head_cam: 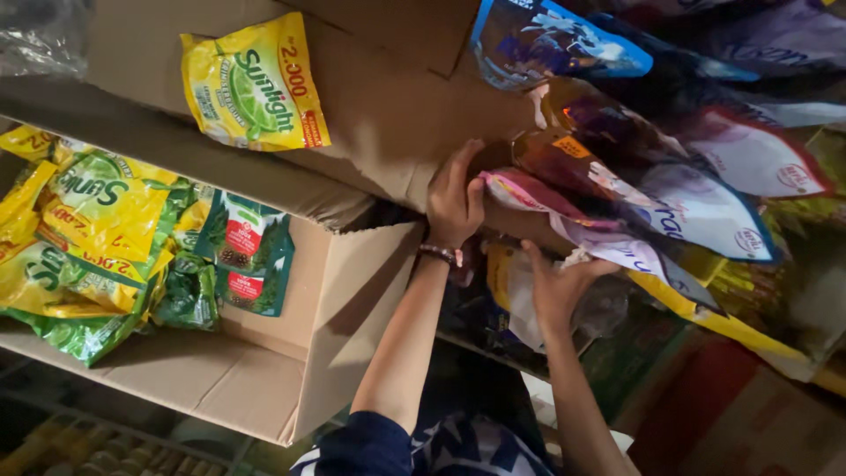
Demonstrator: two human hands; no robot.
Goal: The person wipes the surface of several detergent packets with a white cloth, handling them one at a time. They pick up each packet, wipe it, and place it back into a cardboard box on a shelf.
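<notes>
My left hand [455,201] presses its fingers on the edge of a brown cardboard flap [388,132], beside a pink-edged pouch [529,196]. A beaded bracelet [440,255] sits on that wrist. My right hand [559,284] reaches up under the hanging pouches and touches a pale pouch [617,247], its fingers partly hidden. Several glossy pouches in blue, dark red and white [687,176] hang in a row at the upper right.
An open cardboard box [264,370] at the left holds several yellow-green sachets [97,220] and dark green packets [251,251]. One yellow sachet [254,84] lies on the upper box. Shelves with more goods lie below.
</notes>
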